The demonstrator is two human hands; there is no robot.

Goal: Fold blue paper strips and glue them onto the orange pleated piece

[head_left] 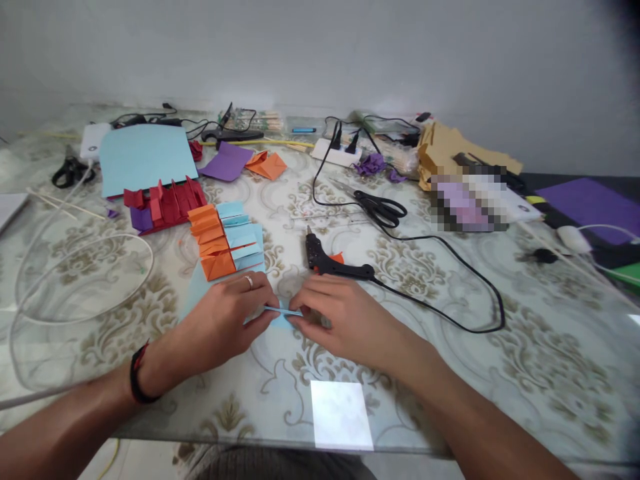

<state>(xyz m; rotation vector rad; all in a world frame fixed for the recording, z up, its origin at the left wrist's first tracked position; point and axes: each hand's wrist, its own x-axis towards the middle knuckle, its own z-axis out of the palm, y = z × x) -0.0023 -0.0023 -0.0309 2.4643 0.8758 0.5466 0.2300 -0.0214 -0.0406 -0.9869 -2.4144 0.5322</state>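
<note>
Between my two hands is a piece of light blue paper (283,313), seen nearly edge-on with a fold along it. My left hand (240,307), with a ring on one finger, pinches its left end. The right end is pinched by the thumb and fingers of my right hand (327,310). Just beyond my left hand lie folded orange paper pieces (213,243) and folded light blue pieces (243,240), side by side, with a light blue sheet (197,288) partly under them. A black glue gun (335,259) rests beyond my right hand.
Black-handled scissors (383,208) lie past the glue gun, whose cord (470,273) loops right. Folded red paper (167,203) and a stack topped by light blue sheets (147,160) are back left. A white power strip (336,153) stands at the back. A white cable (145,267) curls left.
</note>
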